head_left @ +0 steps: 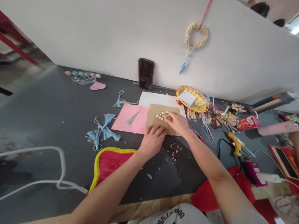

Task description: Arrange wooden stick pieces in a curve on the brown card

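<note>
A cluster of small pale wooden-looking pieces [163,116] lies on a sheet of brown paper [153,112]. My right hand [177,123] reaches in from the right, thumb and fingers pinched together at the cluster's right edge; what is between the fingertips is too small to make out. Resting on the paper's lower left edge, my left hand [153,140] lies palm down with its fingers stretched forward, holding nothing. Pink paper [122,119] with a green tassel [132,118] on it lies left of the brown sheet, and white paper [149,99] shows behind.
Loose pieces [174,152] lie scattered nearer me. A phone [146,74] leans on the wall. Blue tassels [106,129] lie left; a yellow basket [201,105], scissors [217,120] and a glue gun [235,143] are on the right. A beaded heart [187,39] hangs above.
</note>
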The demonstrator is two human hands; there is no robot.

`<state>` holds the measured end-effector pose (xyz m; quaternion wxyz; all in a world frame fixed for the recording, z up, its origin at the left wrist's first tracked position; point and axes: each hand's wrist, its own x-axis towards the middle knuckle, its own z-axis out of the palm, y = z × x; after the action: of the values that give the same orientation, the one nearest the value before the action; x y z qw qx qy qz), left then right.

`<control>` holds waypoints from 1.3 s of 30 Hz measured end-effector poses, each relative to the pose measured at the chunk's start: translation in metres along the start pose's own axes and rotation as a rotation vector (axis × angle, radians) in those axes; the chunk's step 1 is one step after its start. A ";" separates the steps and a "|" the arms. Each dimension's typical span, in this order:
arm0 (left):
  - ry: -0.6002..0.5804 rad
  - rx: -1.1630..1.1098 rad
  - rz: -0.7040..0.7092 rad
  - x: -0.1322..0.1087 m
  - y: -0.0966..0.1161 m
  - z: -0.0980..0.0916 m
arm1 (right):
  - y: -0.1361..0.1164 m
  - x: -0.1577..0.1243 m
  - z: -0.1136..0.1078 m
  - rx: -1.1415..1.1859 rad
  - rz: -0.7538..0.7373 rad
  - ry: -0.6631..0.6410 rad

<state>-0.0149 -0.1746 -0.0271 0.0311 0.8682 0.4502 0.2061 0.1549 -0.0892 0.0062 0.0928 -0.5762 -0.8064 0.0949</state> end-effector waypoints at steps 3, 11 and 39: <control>-0.003 0.005 0.000 0.000 0.000 0.000 | -0.007 0.003 0.004 -0.048 0.012 -0.009; -0.012 -0.001 0.000 0.001 0.000 0.001 | 0.001 -0.004 -0.002 -0.092 0.015 -0.009; 0.009 -0.020 0.004 0.000 -0.001 0.001 | 0.037 -0.031 -0.006 0.060 0.131 0.002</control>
<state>-0.0153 -0.1744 -0.0284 0.0373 0.8678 0.4466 0.2146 0.2002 -0.1061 0.0009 0.1046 -0.6250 -0.7635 0.1244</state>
